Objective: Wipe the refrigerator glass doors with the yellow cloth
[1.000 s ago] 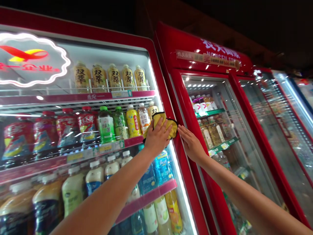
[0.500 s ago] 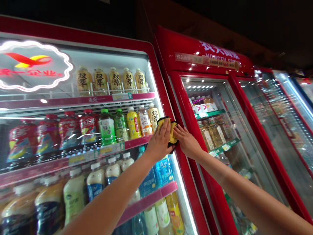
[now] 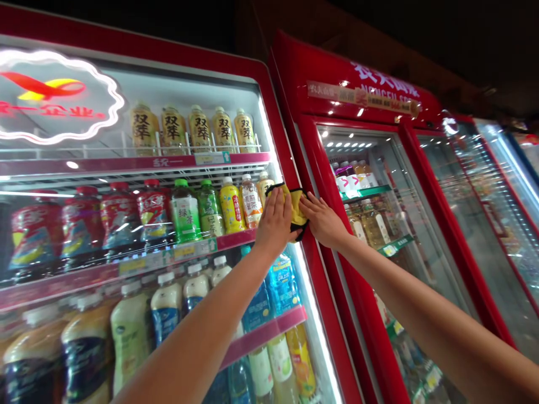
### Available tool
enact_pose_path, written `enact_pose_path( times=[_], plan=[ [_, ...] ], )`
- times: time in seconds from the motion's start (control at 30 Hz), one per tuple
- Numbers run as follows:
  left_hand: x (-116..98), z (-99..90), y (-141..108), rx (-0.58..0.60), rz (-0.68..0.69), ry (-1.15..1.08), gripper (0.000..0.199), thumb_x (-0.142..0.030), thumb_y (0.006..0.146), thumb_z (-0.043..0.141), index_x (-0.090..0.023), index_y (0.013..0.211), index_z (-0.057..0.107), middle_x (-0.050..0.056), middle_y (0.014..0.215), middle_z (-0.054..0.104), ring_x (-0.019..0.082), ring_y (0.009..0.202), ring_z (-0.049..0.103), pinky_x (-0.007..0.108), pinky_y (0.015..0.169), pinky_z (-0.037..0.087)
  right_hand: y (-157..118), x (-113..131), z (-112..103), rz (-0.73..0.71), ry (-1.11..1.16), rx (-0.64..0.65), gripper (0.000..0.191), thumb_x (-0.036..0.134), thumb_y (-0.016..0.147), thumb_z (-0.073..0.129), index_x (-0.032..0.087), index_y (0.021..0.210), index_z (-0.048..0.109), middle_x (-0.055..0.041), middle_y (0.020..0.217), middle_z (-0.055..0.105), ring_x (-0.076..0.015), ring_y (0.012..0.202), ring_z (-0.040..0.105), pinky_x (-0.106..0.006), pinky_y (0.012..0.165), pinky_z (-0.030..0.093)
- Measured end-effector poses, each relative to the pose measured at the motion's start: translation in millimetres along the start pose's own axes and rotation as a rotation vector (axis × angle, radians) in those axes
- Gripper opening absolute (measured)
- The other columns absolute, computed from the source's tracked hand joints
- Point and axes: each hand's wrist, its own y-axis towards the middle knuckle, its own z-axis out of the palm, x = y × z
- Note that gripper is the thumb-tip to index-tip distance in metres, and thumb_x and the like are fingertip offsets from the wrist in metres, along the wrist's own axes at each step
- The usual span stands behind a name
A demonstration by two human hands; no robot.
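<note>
A yellow cleaning cloth with black edging lies against the red door frame of a lit drinks fridge, where the frame meets the glass. My left hand presses on the cloth from the left, fingers together and pointing up, holding it to the door edge. From the right, my right hand has its fingertips on the cloth's right side. Part of the cloth is hidden under the fingers. Behind the glass, close to my left hand, stand a yellow-labelled bottle and a white-and-orange bottle.
Several shelves of bottles fill the left fridge, with a pink shelf edge and a glowing sign on its glass. A second red fridge stands close on the right, its glass door shut. More fridges line up beyond.
Both hands and the cloth have moved a little up along the door frame. The cloth shows slightly more spread between the hands. The view has shifted slightly.
</note>
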Motion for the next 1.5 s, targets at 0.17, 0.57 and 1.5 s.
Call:
enact_pose_path(
  times=[0.17,0.57,1.5],
  plan=[
    [-12,-4.4,-57,0.109,0.143,-0.052,0.122,-0.052,0.077,0.079,0.001,0.161,0.008,0.027,0.169,0.015,0.033,0.159,0.008,0.046,0.129,0.021,-54,22,7,0.020,0.115,0.001,0.053,0.018,0.094,0.048,0.019,0.146,0.056,-0.0127,0.152,0.055,-0.0312,0.153,0.034,-0.062,0.125,0.027],
    [24,-34.8,-93,0.144,0.124,-0.057,0.093,-0.031,0.085,0.069,-0.008,0.161,0.020,0.018,0.168,0.026,0.030,0.158,0.019,0.051,0.130,0.019,-23,81,43,0.214,0.190,-0.269,0.081,0.005,0.082,0.054,0.024,0.159,0.037,-0.0113,0.167,0.035,-0.0322,0.155,0.028,-0.053,0.122,0.036],
    [35,-36.1,-157,-0.042,-0.047,-0.066,0.070,-0.024,0.097,0.050,-0.015,0.162,0.024,0.013,0.166,0.035,0.027,0.156,0.027,0.055,0.129,0.019,-130,89,62,0.038,-0.001,-0.241,0.067,0.044,0.095,0.054,0.029,0.158,0.038,-0.0117,0.169,0.029,-0.0357,0.155,0.028,-0.060,0.122,0.028]
  ],
)
